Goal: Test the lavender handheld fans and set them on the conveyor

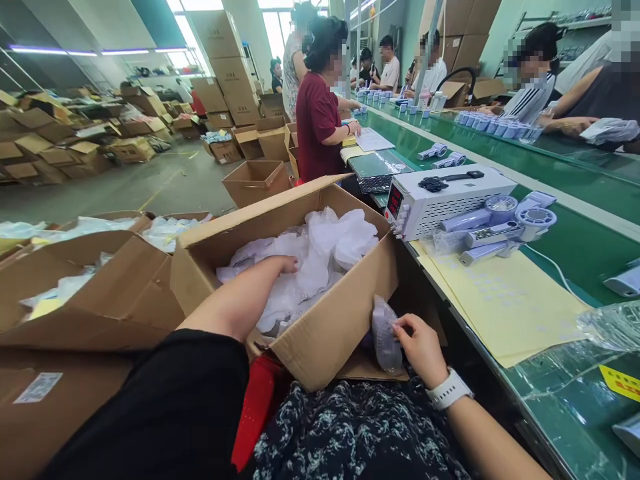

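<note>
My left hand [289, 265] reaches into a large open cardboard box [340, 307] and touches the white wrapped packets [320, 247] piled inside. Its fingers are small and partly hidden, so their grip is unclear. Outside the box, by its near right side, my right hand [417, 340] pinches the edge of a translucent plastic bag [386, 337]. The bag hangs upright with something pale purple showing through; its contents cannot be made out clearly. A white watch [449, 390] is on my right wrist.
On the green bench at right are a white power supply [450, 200], several lilac handheld fans [500, 223] and yellow paper sheets [500, 313]. More cardboard boxes [95, 287] stand at left. A person in a maroon shirt [317, 127] works ahead; others sit across the bench.
</note>
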The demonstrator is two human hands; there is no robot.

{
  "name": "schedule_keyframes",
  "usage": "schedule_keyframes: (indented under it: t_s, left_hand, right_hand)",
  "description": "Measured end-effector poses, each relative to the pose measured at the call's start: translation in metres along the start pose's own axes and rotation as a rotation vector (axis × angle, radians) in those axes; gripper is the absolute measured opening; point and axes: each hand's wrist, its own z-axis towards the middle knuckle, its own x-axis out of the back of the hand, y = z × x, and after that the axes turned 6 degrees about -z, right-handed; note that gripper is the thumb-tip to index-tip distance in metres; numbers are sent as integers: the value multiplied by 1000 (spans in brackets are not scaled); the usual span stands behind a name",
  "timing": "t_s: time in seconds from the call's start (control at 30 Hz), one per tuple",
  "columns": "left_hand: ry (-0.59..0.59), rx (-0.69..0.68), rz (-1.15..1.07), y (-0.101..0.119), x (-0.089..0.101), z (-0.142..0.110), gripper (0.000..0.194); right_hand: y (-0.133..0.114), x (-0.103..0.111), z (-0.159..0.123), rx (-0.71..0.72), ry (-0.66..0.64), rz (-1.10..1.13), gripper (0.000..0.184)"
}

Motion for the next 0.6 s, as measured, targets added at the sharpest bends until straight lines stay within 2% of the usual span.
schedule_keyframes:
  t_s: [0.07, 0.13, 0.27, 0.37, 0.47, 0.53, 0.6]
  left_hand:
    - [-16, 119, -38, -21, -1, 4, 40]
    - [19, 193, -83, -31, 2, 15, 40]
    - [173, 189, -185, -29, 17, 38, 40]
    - [236, 42, -287, -11, 27, 37, 43]
    - [223, -157, -384, 20, 32, 15, 47]
    - [187, -317, -484, 47, 35, -7, 48]
    - [105, -519, -635, 76, 36, -31, 50]
  right_hand:
    - [3, -6, -1, -14, -33, 26, 23]
    - [4, -10, 0, -25, -63, 45, 22]
    - [5, -16, 2, -60, -147, 83, 16]
    - [1, -10, 2, -77, -240, 139, 13]
    - [-13, 12, 6, -89, -251, 224, 17]
    - [-30, 33, 13, -91, -209, 287, 32]
    - [-53, 55, 21, -66, -136, 367, 59]
